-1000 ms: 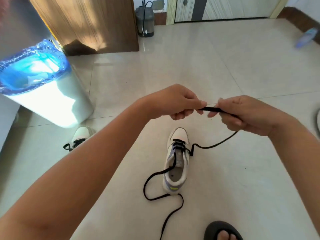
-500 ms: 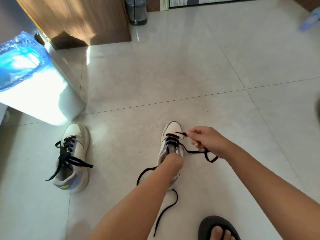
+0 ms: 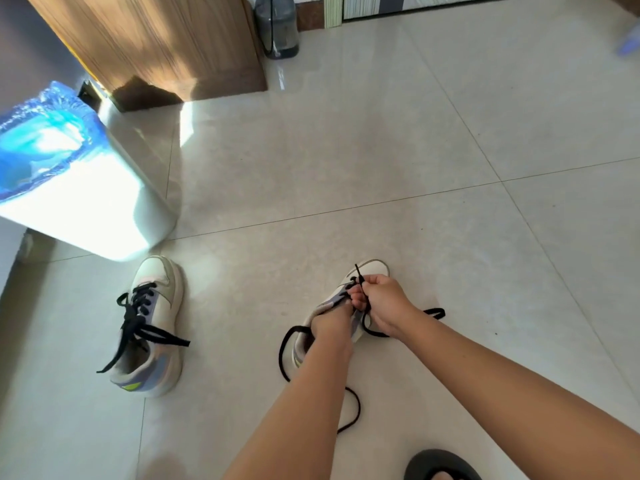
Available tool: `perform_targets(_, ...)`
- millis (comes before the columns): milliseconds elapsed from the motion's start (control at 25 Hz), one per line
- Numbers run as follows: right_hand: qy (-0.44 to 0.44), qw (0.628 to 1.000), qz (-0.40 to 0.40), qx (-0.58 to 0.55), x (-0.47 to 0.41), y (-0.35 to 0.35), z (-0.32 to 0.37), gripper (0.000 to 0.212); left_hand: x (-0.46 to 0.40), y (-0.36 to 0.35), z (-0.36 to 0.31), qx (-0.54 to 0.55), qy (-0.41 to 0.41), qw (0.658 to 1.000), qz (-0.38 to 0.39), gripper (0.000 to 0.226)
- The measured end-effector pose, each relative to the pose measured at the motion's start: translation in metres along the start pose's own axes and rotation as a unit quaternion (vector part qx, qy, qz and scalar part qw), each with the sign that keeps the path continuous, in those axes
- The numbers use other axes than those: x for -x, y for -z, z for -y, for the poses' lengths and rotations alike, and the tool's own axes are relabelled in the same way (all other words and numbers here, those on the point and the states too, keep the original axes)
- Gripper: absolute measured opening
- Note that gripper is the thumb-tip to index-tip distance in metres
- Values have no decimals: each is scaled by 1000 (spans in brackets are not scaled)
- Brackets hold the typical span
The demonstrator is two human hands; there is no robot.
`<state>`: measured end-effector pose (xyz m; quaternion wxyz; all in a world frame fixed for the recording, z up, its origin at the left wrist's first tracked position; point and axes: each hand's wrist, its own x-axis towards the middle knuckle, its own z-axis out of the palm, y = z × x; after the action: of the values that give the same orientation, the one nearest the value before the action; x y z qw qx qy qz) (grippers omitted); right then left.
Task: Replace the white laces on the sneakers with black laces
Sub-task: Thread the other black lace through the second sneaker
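**Q:** While both of your arms reach down to the floor, what are your hands doing?

**Me:** My right hand [image 3: 382, 303] is over the sneaker in front of me [image 3: 372, 268], fingers curled. Its grip pinches the black lace [image 3: 360, 277] just above the eyelets, and the lace's tip sticks up past my knuckles toward the toe. My left hand [image 3: 334, 318] is on the same sneaker, beside the right hand on the tongue side. Its fingers are mostly hidden, so I cannot tell whether that grip is clenched or released.

**Q:** Where does the rest of the lace lie, relative to that sneaker?

**Me:** One part loops out on the floor just to its right. Another part curves out of its left side and trails back toward me in loose bends on the tiles.

**Q:** And the other sneaker?

**Me:** The second sneaker [image 3: 154, 332] stands well apart to the left of the first, toe pointing away from me. It is threaded with black laces [image 3: 138, 323], whose loose ends splay out over its sides.

**Q:** Anything else nearby?

**Me:** A white bin with a blue liner [image 3: 69, 181] stands just beyond the second sneaker. A wooden cabinet [image 3: 152, 43] is farther back. My foot in a dark sandal [image 3: 440, 467] is nearer to me than the first sneaker.
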<state>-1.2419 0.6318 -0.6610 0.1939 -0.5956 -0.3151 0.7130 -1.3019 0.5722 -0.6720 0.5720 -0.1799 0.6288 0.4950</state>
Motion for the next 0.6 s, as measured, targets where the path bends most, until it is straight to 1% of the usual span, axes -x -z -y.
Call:
perform_targets(40, 0, 1000, 4, 3, 1, 1, 5, 30, 7, 2, -3, -7, -7, 1000, 29, 13)
perform_targets(80, 5, 1000, 13, 6, 3, 1, 12, 31, 9, 3, -8, 13, -21, 998, 60, 13)
perform_targets(120, 17, 999, 28, 11, 7, 1, 19, 30, 17, 4, -18, 23, -37, 995, 85, 16)
perform_targets(160, 39, 998, 43, 22, 11, -2, 30, 27, 23, 4, -31, 10, -58, 993, 98, 20)
perform_targets(240, 107, 990, 72, 49, 22, -11, 57, 22, 39, 1, -66, -34, -100, 990, 92, 26)
perform_targets(320, 170, 980, 90, 40, 37, -29, 94, 19, 65, -3, -108, -21, -140, 983, 119, 29)
perform_targets(440, 259, 957, 126, 34, 71, -74, 157, 16, 117, 1, -175, 19, -215, 962, 164, 32)
perform_targets(520, 300, 936, 183, 13, 103, -108, 195, 15, 154, 10, -221, 49, -275, 947, 156, 36)
perform_targets(600, 322, 916, 240, -16, 138, -137, 226, 15, 190, 16, -261, 70, -327, 937, 96, 35)
